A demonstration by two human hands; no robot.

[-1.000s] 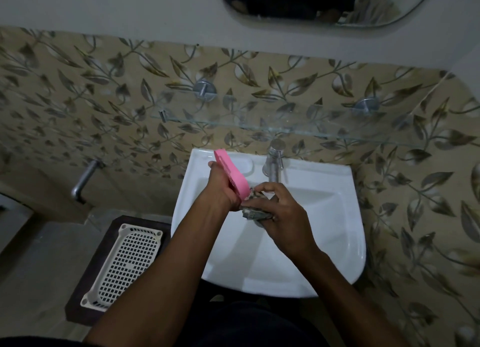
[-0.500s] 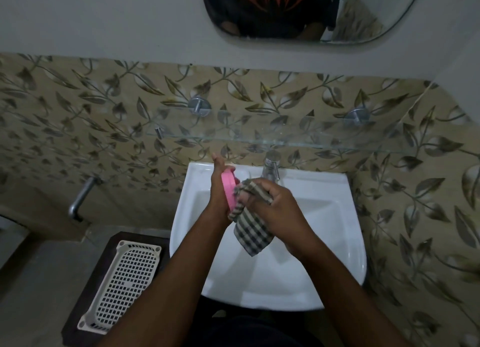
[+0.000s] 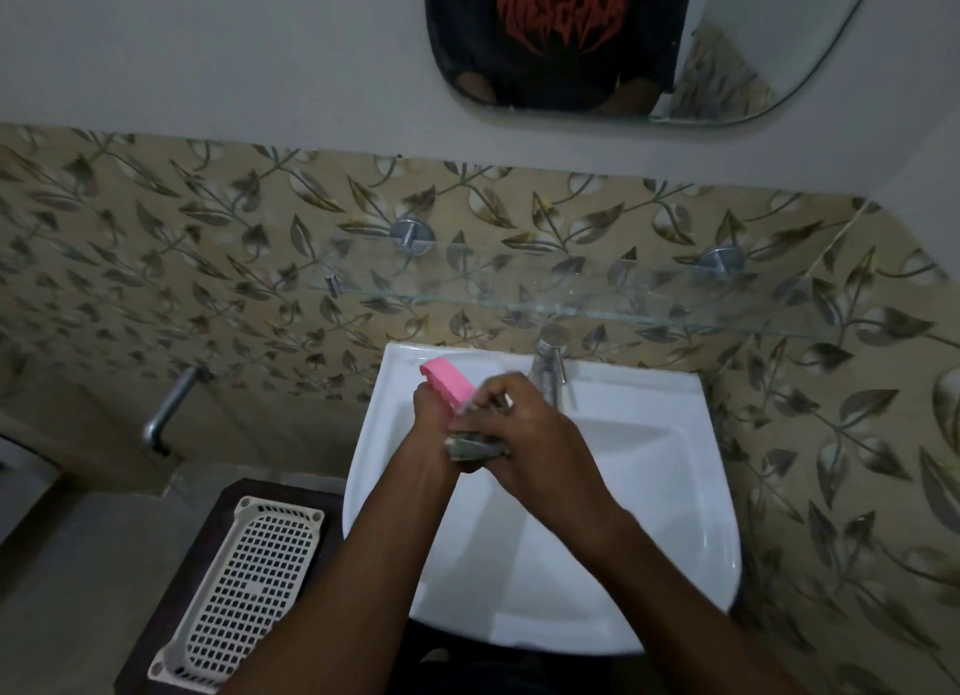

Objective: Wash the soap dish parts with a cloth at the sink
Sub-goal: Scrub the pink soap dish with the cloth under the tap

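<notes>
Washing pink dish part (image 3: 448,385) over sink (image 3: 649,512).
Gripping it in left hand (image 3: 430,418), clutching cloth (image 3: 470,449) against it in right hand (image 3: 527,434).

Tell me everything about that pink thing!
The pink soap dish part looks like smooth plastic, long with a rounded end. It is tilted up on its edge above the white sink, its far end poking out. The left hand grips its lower part, and the right hand presses a greyish cloth against it. The rest is hidden.
</notes>
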